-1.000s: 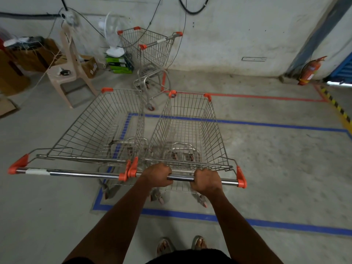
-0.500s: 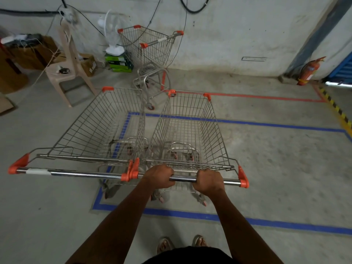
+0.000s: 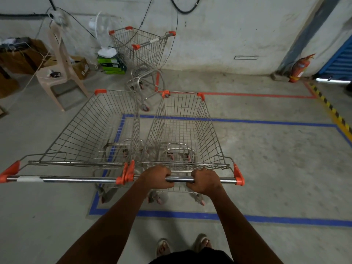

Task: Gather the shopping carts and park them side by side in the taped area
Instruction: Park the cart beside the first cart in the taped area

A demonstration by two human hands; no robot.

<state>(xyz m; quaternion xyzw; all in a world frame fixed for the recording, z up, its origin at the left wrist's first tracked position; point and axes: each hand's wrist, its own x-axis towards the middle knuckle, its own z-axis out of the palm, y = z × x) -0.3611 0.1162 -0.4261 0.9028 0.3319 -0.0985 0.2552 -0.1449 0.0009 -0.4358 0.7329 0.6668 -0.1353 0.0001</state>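
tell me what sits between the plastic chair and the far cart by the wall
In the head view, a white fan on stacked green boxes stands between the plastic chair and the far cart.

I have two carts side by side in front of me: the right cart point(image 3: 182, 134) inside the floor tape point(image 3: 247, 121), the left cart point(image 3: 91, 134) straddling its left line, handles touching. Behind them, a third cart point(image 3: 144, 48) stands by the wall point(image 3: 228, 31), with a chair point(image 3: 61, 71) further left.
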